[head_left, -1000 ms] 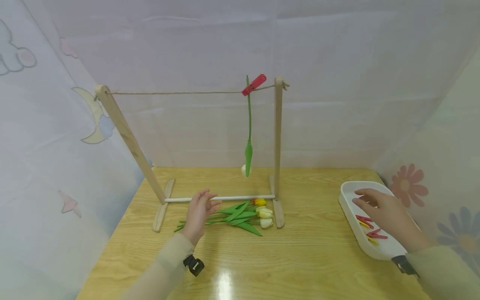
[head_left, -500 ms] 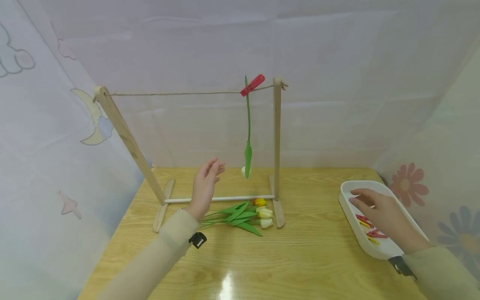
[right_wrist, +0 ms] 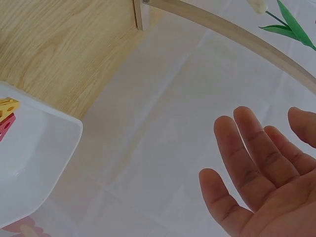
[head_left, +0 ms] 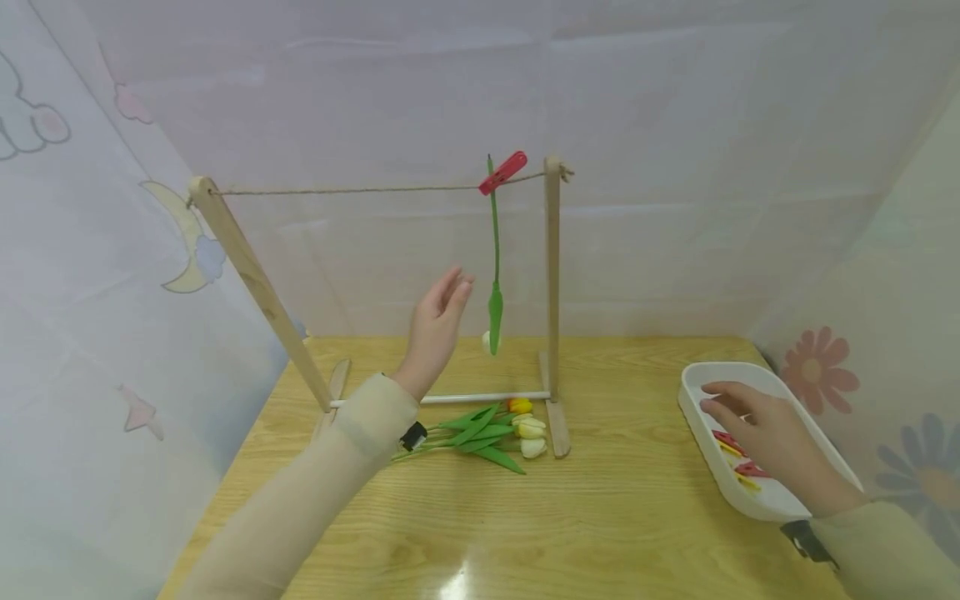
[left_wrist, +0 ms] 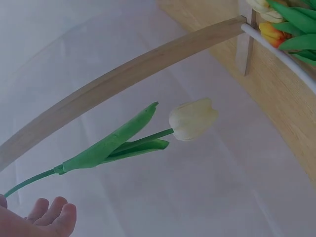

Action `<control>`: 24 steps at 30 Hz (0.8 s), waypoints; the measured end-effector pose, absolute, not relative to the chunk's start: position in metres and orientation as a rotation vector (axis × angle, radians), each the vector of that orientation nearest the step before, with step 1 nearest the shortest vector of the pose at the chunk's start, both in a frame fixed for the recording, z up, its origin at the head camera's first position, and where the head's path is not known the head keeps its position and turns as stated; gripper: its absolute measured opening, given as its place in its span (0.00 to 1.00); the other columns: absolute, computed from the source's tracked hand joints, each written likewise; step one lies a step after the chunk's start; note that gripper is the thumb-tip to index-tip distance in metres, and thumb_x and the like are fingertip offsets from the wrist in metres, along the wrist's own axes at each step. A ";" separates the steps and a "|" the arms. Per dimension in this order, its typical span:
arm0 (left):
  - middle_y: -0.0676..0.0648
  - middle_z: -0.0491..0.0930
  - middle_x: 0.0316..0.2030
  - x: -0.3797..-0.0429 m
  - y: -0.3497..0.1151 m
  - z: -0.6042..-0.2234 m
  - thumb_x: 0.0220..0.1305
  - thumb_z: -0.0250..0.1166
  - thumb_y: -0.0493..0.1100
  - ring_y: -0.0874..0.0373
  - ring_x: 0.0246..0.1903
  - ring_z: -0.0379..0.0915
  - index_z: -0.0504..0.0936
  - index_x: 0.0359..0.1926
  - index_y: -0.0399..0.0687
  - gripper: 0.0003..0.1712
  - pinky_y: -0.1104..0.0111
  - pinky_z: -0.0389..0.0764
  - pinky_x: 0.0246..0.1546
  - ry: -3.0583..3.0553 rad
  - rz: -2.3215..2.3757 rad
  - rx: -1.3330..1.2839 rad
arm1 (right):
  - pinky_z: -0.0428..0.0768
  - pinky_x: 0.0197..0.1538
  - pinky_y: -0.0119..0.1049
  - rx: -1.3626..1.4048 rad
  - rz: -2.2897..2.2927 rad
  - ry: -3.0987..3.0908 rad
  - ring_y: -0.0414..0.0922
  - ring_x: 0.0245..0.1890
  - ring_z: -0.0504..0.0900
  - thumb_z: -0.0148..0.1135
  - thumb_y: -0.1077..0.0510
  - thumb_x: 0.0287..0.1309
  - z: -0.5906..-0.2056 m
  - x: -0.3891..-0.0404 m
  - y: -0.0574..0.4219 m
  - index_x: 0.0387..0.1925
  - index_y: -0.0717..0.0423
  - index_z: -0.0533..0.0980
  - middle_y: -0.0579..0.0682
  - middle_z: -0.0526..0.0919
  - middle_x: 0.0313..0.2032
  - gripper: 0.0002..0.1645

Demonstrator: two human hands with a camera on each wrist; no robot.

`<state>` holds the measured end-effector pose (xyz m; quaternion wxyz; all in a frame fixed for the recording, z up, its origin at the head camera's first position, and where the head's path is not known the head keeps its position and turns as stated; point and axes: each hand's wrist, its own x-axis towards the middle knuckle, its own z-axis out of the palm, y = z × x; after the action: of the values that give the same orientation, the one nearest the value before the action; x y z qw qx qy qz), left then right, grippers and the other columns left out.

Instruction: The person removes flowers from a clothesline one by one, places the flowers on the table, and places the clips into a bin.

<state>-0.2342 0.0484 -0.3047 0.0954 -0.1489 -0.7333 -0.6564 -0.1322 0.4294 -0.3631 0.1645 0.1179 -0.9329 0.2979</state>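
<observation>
A white tulip (head_left: 495, 312) hangs head down from a twine line (head_left: 337, 191), fastened by a red clothespin (head_left: 503, 172). My left hand (head_left: 438, 325) is raised just left of its stem, fingers loosely bent and holding nothing. In the left wrist view the tulip's pale bloom (left_wrist: 193, 119) and green leaves show beyond the fingertips (left_wrist: 65, 217). My right hand (head_left: 772, 437) hovers over a white tray (head_left: 693, 408), fingers relaxed and apart, with nothing in them. Red and yellow clothespins (head_left: 738, 462) lie in that tray, partly hidden by the hand.
Several tulips (head_left: 480, 433), white, yellow and orange, lie on the wooden table (head_left: 600, 500) by the frame's white bottom bar (head_left: 480, 398). The line is tied between a left wooden post (head_left: 255, 283) and a right wooden post (head_left: 552, 283). Printed cloth hangs behind.
My left hand has risen from beside the lying tulips and moved right, toward the hanging tulip. The right hand has barely moved over the tray.
</observation>
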 end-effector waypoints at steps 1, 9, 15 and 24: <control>0.39 0.71 0.63 -0.236 0.050 -0.303 0.77 0.50 0.45 0.51 0.64 0.65 0.61 0.71 0.36 0.28 0.67 0.65 0.65 -2.176 -1.943 -0.444 | 0.73 0.28 0.21 0.337 0.854 -2.654 0.25 0.29 0.74 0.64 0.64 0.61 -0.363 -0.132 0.429 0.46 0.67 0.79 0.56 0.86 0.31 0.13; 0.39 0.70 0.64 -0.245 0.063 -0.295 0.77 0.49 0.44 0.52 0.63 0.66 0.60 0.71 0.36 0.28 0.68 0.66 0.64 -2.174 -1.946 -0.482 | 0.71 0.31 0.17 0.347 0.864 -2.630 0.26 0.30 0.75 0.66 0.64 0.59 -0.366 -0.131 0.429 0.45 0.66 0.79 0.54 0.86 0.30 0.13; 0.40 0.69 0.65 -0.247 0.075 -0.288 0.77 0.50 0.43 0.52 0.64 0.66 0.59 0.72 0.37 0.28 0.68 0.68 0.63 -2.193 -1.917 -0.488 | 0.72 0.34 0.18 0.355 0.891 -2.643 0.23 0.33 0.74 0.64 0.63 0.61 -0.363 -0.131 0.424 0.49 0.65 0.79 0.58 0.86 0.36 0.15; 0.36 0.67 0.65 -0.254 0.090 -0.277 0.77 0.50 0.42 0.49 0.64 0.66 0.58 0.71 0.35 0.28 0.69 0.69 0.62 -2.187 -1.916 -0.459 | 0.71 0.38 0.26 0.392 0.880 -2.586 0.52 0.47 0.76 0.58 0.58 0.68 -0.330 -0.144 0.391 0.55 0.65 0.76 0.61 0.83 0.45 0.19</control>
<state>-0.2543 0.0900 -0.2775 0.0987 -0.1553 -0.7392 -0.6478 -0.1440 0.3913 -0.3301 0.1900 0.1394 -0.9200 0.3131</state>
